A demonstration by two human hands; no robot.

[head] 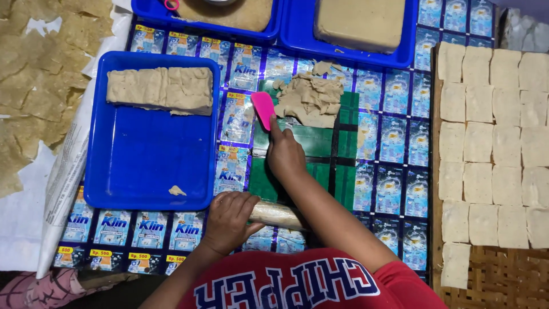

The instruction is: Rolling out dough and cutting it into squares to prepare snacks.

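My right hand (285, 153) grips a pink plastic scraper (263, 109), its blade pointing away from me toward a heap of thin beige dough scraps (310, 98) on a green mat (297, 143). My left hand (227, 220) is closed over one end of a wooden rolling pin (278, 216) lying close to my body. A blue tray (150, 143) to the left holds a slab of beige dough (160, 88) along its far side and one small crumb (176, 190) near its front.
Two more blue trays (297, 28) with dough blocks stand at the back. Flat pale dough squares (492, 143) cover a woven bamboo rack on the right. Dried thin sheets (40, 74) lie on paper at the left. Printed sachet sheeting covers the work surface.
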